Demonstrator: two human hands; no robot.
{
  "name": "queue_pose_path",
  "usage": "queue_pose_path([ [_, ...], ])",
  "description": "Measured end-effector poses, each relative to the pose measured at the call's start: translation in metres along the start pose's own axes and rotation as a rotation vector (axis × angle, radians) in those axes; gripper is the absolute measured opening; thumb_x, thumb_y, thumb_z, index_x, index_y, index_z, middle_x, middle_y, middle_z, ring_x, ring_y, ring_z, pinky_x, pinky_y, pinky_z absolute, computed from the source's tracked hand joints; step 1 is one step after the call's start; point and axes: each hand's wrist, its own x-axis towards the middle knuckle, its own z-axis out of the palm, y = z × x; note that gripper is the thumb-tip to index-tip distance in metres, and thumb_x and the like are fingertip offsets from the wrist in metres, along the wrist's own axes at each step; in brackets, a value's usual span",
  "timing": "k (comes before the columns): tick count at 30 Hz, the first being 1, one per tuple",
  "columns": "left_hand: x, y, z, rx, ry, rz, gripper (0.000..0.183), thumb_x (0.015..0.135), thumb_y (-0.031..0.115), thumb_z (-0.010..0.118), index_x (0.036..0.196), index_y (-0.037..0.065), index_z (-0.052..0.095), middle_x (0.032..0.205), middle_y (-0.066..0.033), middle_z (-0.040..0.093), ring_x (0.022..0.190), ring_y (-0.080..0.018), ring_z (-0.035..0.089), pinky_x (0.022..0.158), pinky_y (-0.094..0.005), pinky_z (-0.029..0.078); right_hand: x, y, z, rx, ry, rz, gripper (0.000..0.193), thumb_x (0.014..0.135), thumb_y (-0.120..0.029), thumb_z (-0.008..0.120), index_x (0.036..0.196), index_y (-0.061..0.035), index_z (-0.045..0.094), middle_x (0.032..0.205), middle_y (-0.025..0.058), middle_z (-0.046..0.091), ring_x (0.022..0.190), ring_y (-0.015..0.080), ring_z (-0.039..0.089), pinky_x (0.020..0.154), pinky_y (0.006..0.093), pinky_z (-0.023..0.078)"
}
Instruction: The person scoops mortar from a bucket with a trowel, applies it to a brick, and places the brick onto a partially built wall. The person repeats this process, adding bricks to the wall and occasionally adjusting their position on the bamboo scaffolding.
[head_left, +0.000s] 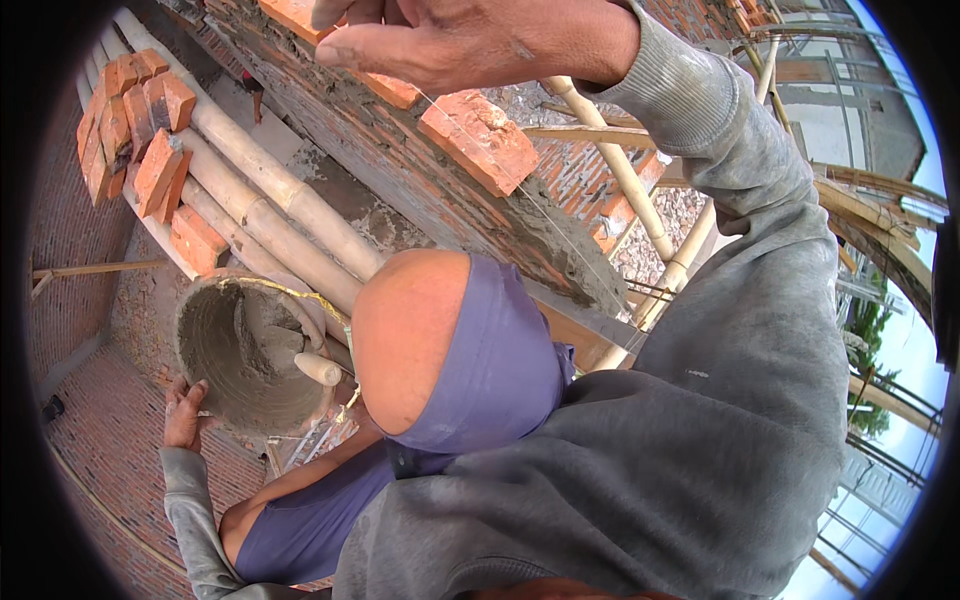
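We are noting the person's left hand [185, 412] gripping the left side of a round bucket [212, 375], its fingers curling against the outside and its thumb bearing at the rim. The bucket is standing beside the bent knee [410, 340] and is holding grey mortar [275, 345]. A wooden handle [318, 368] is projecting from it toward the knee (we are not making out the tool's working end). A yellowish cord [330, 305] is hanging along the rim.

We are seeing the right hand [430, 45] hovering over the brick wall [370, 150]; the upper edge is cutting off its fingertips, so we cannot tell whether it is pinching anything. A red brick [480, 140] is lying on the wall top, just below that hand. To the left, bamboo poles [300, 205] are supporting a brick stack [130, 115], and a separate brick [198, 240] is lying near the bucket.
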Motion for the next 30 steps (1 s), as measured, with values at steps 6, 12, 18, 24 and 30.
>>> queue_pose_path([
  [6,-0.009,0.039,0.003,-0.048,-0.049,0.066,0.057,0.103,0.035,0.062,0.148,0.002,0.052,0.135,-0.0134,0.065,0.114,-0.0207,0.068,0.057,-0.0263,0.057,0.039,-0.033,0.168,0.226,-0.026,-0.097,0.033,0.092,-0.025,0.073,0.082,0.0051,0.067,0.074,0.025,0.067,0.073,0.045,0.069,0.069,0.0517,0.057],
  [12,-0.02,0.071,0.044,-0.354,-0.037,0.353,0.048,0.099,-0.003,0.061,0.146,-0.001,0.053,0.137,-0.0153,0.065,0.129,-0.0217,0.061,0.113,-0.0356,0.043,0.043,-0.082,0.278,-0.014,-0.393,0.339,0.036,0.096,-0.031,0.073,0.108,0.0037,0.07,0.103,0.0212,0.067,0.098,0.0391,0.071,0.083,0.0464,0.06],
  [18,-0.023,0.091,0.076,-0.12,0.298,0.46,0.046,0.089,-0.01,0.064,0.134,0.001,0.066,0.117,-0.0119,0.075,0.11,-0.0199,0.071,0.102,-0.0348,0.052,0.056,-0.086,0.286,0.117,-0.428,0.514,0.032,0.093,-0.026,0.073,0.111,0.0007,0.072,0.103,0.0225,0.074,0.098,0.0357,0.074,0.083,0.0496,0.06],
  [24,-0.039,0.1,0.105,-0.126,0.343,0.462,0.05,0.087,-0.008,0.063,0.135,0.006,0.068,0.102,-0.0146,0.075,0.092,-0.0201,0.071,0.087,-0.0337,0.054,0.046,-0.12,0.24,-0.035,-0.35,0.645,0.028,0.086,-0.019,0.073,0.107,-0.0012,0.072,0.092,0.0196,0.071,0.085,0.0357,0.074,0.076,0.0478,0.059],
  [30,-0.046,0.093,0.113,-0.154,0.294,0.528,0.05,0.088,-0.007,0.06,0.136,0.005,0.067,0.107,-0.0156,0.074,0.093,-0.0209,0.07,0.089,-0.0314,0.053,0.036,-0.144,0.275,-0.257,-0.249,0.413,0.023,0.081,-0.008,0.072,0.1,0.0051,0.065,0.091,0.0209,0.068,0.079,0.0376,0.074,0.066,0.0472,0.06],
])
